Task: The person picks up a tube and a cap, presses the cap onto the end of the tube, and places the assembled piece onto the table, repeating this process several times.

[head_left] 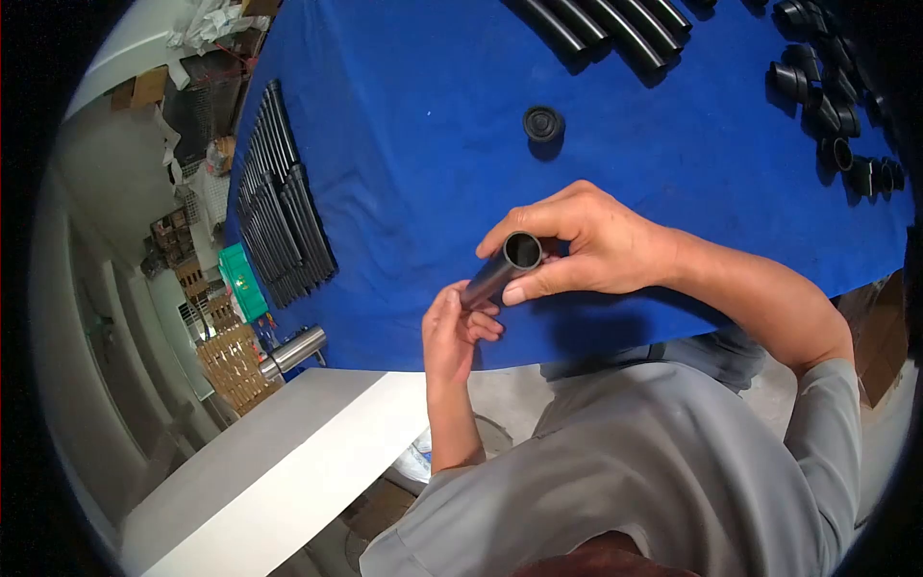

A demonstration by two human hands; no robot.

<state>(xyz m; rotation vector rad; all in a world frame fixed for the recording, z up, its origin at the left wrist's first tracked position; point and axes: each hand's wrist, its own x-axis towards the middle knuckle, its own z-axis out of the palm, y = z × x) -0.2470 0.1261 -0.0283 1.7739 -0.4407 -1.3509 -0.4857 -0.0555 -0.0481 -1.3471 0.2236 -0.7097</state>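
Observation:
A black tube (492, 277) is held above the blue cloth between both hands, its hollow round end tilted up toward me. My left hand (454, 332) is closed around the lower end. Near the upper opening, the thumb and fingers of my right hand (588, 242) grip the tube from the right side. Beyond the hands, a small round black cap (544, 124) rests on the cloth by itself, touched by neither hand.
Blue cloth (404, 125) covers the table. Several black tubes (615, 29) lie at the far edge, and black fittings (822, 96) cluster at right. Bundled thin black rods (284, 216) lie at left, near a metal cylinder (296, 352) and green box (242, 282). A white panel (317, 481) stands below.

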